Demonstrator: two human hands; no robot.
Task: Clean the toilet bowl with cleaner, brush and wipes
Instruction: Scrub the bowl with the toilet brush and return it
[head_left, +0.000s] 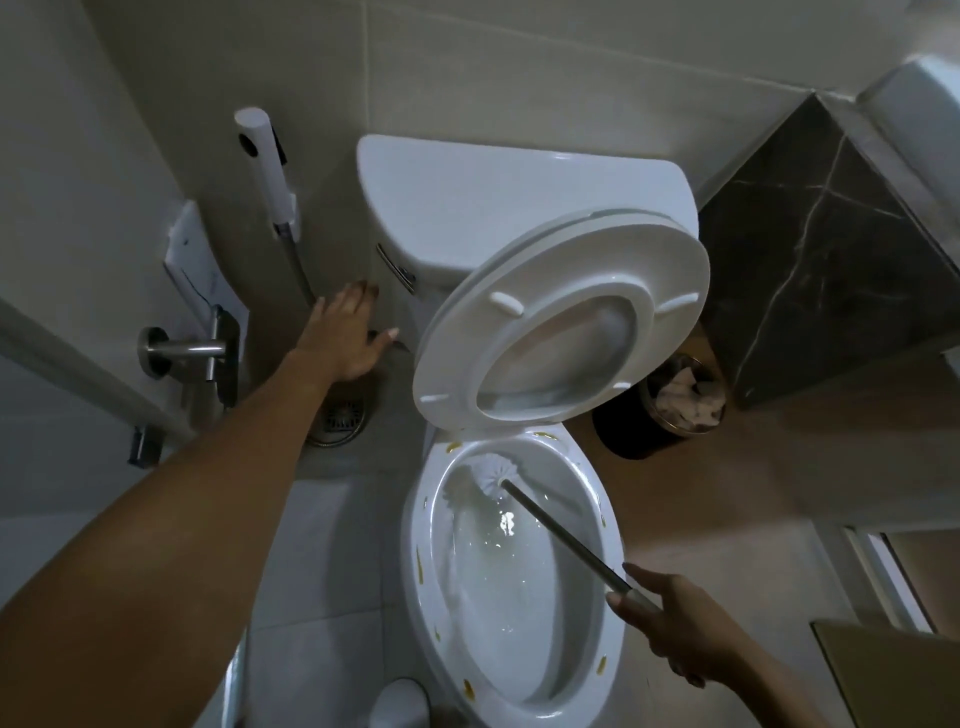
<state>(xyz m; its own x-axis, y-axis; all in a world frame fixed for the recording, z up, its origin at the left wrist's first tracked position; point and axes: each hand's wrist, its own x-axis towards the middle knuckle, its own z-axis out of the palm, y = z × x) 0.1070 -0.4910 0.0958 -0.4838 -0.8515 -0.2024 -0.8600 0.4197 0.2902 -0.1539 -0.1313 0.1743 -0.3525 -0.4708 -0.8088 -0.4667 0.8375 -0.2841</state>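
Note:
A white toilet bowl (415, 525) stands below me with its seat and lid (566, 317) raised against the white tank (498, 197). Yellow-brown spots dot the rim. My right hand (670, 623) grips the grey handle of a toilet brush (493, 475), whose white head rests against the upper inside of the bowl, above the water. My left hand (343, 332) is stretched out with fingers spread, just left of the tank and close to the chrome flush lever (397, 270); whether it touches anything I cannot tell.
A white bidet sprayer (265, 161) hangs on the wall left of the tank. A door handle (182, 351) sits at far left, a floor drain (340, 418) below my left hand. A dark waste bin (670, 405) with paper stands right of the bowl beside a dark marble wall.

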